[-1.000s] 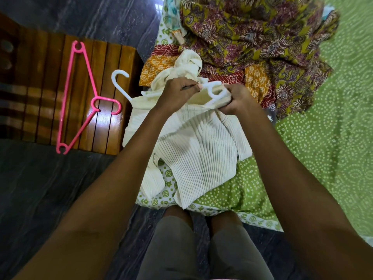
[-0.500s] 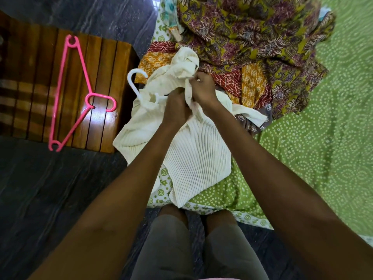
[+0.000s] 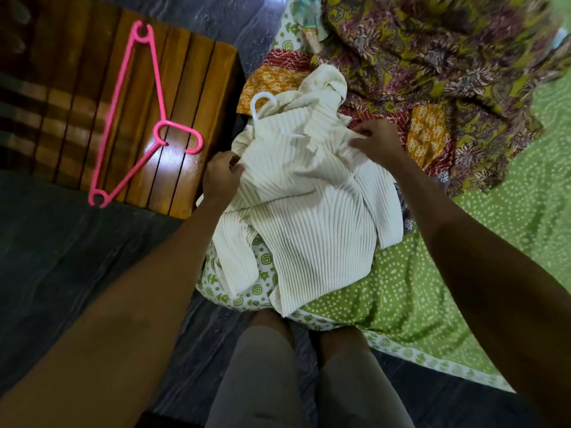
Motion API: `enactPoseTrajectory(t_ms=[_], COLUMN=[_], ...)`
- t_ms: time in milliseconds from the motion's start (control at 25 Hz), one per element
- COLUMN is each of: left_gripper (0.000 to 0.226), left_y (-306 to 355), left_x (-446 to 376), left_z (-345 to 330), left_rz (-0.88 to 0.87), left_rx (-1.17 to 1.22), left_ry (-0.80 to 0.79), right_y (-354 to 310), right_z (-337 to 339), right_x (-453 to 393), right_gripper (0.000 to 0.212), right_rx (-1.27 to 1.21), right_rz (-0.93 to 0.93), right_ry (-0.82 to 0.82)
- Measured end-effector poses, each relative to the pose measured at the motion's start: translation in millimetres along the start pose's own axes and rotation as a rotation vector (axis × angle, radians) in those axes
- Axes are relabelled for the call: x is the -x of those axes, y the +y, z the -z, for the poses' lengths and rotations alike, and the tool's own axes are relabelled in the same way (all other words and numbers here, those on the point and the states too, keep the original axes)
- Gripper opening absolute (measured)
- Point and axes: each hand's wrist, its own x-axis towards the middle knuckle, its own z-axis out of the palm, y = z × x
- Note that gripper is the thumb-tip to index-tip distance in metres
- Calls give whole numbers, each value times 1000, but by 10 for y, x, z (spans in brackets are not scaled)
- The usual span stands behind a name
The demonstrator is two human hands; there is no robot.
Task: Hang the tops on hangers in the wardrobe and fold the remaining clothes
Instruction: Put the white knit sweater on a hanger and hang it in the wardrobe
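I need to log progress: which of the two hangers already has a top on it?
The white hanger: only its hook shows above the cream ribbed top. The pink hanger lies bare on the wooden bench.

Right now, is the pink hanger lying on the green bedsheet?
No, the pink hanger lies on the wooden slatted bench, left of the green bedsheet.

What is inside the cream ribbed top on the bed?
A white hanger: only its hook shows at the neckline. Its shoulders and bar are covered by the cream ribbed top.
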Motion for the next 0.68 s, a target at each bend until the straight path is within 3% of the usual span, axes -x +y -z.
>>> enactPoseTrajectory(t_ms=[160,280,400,520,600,680], left_gripper=[17,20,24,17,21,18], left_y=[-70,-342,-403,-111,49,107], left_x=[-28,-4,-58,-197,-236,-198], left_z=[109,183,226,235,168,77], left_rz=[-133,69,245,232,213,232], left_rx=[80,131,61,103,121,155], left_ry=[108,104,-111,-146,-131,-121], right_y=[79,197,132,-273,-598,-837], right_z=[-26,29,17,-149,-364,-595], right_x=[39,1,-44,-94,-189,-280], right_gripper=[24,24,24,24,26,28], right_rx=[-107,-151,66,201,188,249], right_rz=[65,-14,-109,190,410,436], right_ry=[137,262,237,355,192,-65])
